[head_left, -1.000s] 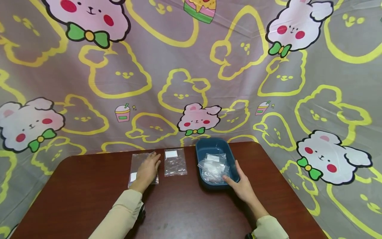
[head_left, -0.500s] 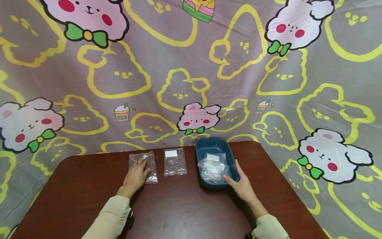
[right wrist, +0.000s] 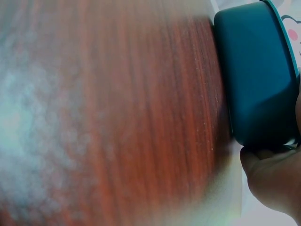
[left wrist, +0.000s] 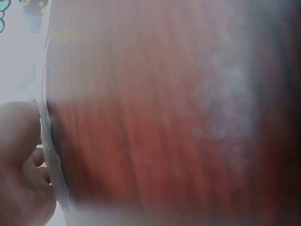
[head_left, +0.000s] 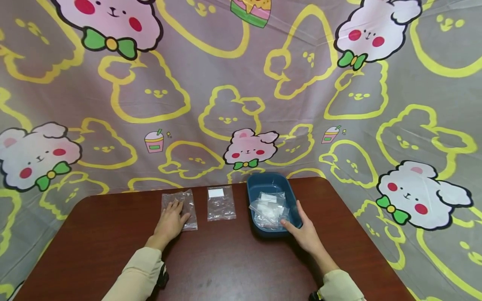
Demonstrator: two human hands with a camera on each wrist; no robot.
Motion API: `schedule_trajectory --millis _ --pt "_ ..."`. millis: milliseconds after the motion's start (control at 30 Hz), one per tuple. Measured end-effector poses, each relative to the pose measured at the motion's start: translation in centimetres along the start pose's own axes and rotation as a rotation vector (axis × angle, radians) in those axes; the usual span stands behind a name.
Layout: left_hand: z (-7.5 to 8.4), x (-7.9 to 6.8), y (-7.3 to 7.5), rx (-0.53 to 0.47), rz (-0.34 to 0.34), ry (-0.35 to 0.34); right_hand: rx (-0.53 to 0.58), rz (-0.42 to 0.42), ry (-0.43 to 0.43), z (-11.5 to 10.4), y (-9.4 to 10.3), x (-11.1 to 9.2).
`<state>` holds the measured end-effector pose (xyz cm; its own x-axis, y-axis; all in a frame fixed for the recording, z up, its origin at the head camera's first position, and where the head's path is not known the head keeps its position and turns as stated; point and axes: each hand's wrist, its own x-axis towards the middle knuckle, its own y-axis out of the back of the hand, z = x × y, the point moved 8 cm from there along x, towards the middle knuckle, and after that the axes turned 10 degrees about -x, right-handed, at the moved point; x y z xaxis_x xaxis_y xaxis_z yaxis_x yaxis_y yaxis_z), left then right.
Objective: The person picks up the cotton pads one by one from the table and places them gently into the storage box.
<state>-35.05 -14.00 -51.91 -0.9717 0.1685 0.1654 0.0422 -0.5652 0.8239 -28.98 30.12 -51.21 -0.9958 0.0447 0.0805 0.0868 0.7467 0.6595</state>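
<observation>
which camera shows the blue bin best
The head view: it looks down into the blue bin, showing its inside and the plastic bags lying there. The right wrist view shows mainly its outside; the left wrist view does not show it.

1. The person's left hand [head_left: 170,222] lies farther left than a second ago. Its fingers [head_left: 175,206], which then reached past the right edge of the left-hand clear bag [head_left: 191,218], now rest on the bag's left and middle part.
2. The bag's right side and upper right corner, partly hidden then, now show.
3. The hand now covers the lower left part, where a white label showed.
4. The bag sits slightly farther left, away from the other clear bag [head_left: 221,209].
5. The left sleeve [head_left: 136,269] has shifted leftward.
</observation>
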Motion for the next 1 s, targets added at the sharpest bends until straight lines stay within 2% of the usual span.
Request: schedule_trajectory --millis 433,1000 --pt "0.3 -0.3 -0.2 -0.020 0.014 -0.017 -0.002 -0.001 0.007 0.1 -0.1 0.2" --pt "0.8 -0.5 0.9 -0.031 0.123 -0.064 -0.008 0.018 0.015 0.2 -0.2 0.2"
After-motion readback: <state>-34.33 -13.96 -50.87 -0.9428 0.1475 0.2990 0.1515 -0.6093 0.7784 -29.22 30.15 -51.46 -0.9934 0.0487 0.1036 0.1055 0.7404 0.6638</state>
